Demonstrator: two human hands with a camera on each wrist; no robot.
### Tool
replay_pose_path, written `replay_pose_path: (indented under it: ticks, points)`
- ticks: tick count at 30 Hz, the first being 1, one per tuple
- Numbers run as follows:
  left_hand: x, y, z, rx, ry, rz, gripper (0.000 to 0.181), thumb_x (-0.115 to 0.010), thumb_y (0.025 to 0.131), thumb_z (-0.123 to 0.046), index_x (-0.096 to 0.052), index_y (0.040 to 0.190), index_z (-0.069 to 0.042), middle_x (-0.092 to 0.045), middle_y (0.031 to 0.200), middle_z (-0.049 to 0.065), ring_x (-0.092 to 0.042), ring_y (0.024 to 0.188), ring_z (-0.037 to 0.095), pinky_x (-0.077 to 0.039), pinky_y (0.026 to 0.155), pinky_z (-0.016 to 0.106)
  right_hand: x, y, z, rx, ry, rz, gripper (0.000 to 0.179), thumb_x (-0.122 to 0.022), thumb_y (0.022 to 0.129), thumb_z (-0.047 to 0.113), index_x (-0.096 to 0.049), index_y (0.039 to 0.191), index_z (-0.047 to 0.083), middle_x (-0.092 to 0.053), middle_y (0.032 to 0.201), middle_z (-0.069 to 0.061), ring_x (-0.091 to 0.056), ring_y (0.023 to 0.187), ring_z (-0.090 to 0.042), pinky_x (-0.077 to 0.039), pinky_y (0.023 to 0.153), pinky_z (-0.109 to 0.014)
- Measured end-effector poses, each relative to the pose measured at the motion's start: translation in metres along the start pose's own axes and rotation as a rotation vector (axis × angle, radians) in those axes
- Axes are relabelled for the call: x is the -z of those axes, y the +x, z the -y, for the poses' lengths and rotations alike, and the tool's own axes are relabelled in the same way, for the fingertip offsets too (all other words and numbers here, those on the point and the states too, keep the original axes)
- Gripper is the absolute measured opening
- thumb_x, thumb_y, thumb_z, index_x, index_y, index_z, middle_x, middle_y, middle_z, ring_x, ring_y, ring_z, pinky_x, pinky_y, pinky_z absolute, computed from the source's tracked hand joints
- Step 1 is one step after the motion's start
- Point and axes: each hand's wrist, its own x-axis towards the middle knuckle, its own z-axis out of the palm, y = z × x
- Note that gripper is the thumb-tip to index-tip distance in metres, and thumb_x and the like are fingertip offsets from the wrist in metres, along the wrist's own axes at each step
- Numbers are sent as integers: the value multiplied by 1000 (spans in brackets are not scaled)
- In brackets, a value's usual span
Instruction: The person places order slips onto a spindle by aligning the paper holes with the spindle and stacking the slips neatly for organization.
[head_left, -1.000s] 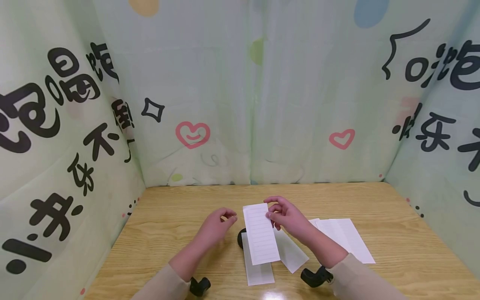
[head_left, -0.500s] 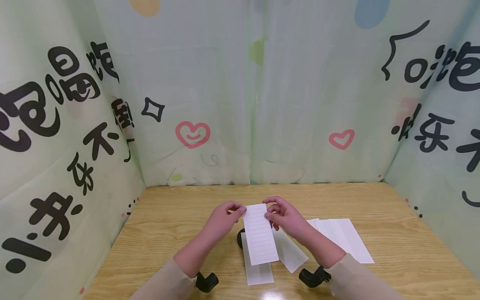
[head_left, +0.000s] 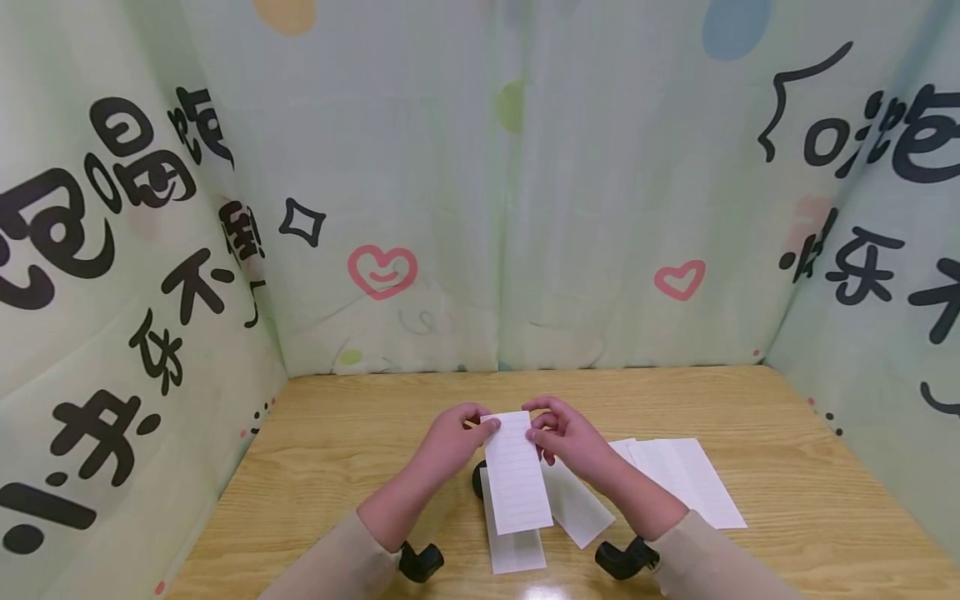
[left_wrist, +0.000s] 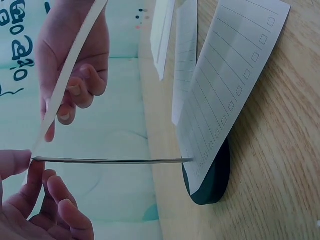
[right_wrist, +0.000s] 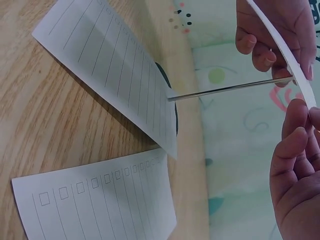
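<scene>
My left hand (head_left: 453, 440) pinches the top left corner of a narrow lined paper slip (head_left: 519, 487), and my right hand (head_left: 572, 437) pinches its upper right edge. Seen edge-on in both wrist views, the slip bows between the hands. Below it stands a receipt spike, whose thin metal rod (left_wrist: 115, 161) rises from a round black base (left_wrist: 212, 187). The rod's tip reaches the held slip's underside near my left fingertips; whether it pierces the paper I cannot tell. Low on the rod, another lined slip (right_wrist: 112, 65) with checkboxes is pierced and lies over the base.
Right of the spike a loose slip (head_left: 581, 508) lies on the wooden table (head_left: 337, 467). Further right are more white slips (head_left: 686, 479), overlapping. Printed curtains (head_left: 442, 167) enclose the back and sides.
My left hand has come in from the left and taken hold of the slip's top left corner. The right hand keeps its hold, and the slip has shifted slightly left and down.
</scene>
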Motion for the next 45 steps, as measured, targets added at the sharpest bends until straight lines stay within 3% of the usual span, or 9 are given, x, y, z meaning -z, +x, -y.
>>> replay_pose_path:
  ticks: [12,27,45]
  points:
    - [0,-1,1,-15,-26,5,18,-66,96,-30,-70,102,-13,-63,93,2,-58,82,21,-47,68,33,-2,0,-1,-6,7,2,42,-62,97,7,-45,135,0,-62,95,-12,-55,68,-26,-47,58,-26]
    - [3,-3,9,3,-61,19,22,-60,100,-32,-68,106,-13,-63,93,2,-60,87,24,-45,69,34,-3,1,-3,-12,-2,1,39,-63,97,9,-48,133,2,-62,92,-11,-57,71,-34,-47,59,-27]
    - [3,-4,8,-6,-27,9,17,-61,99,-30,-69,101,-16,-63,91,0,-58,83,21,-45,67,34,-7,5,-7,-6,-31,-12,36,-60,98,7,-48,131,0,-61,84,-7,-53,63,-25,-46,56,-32]
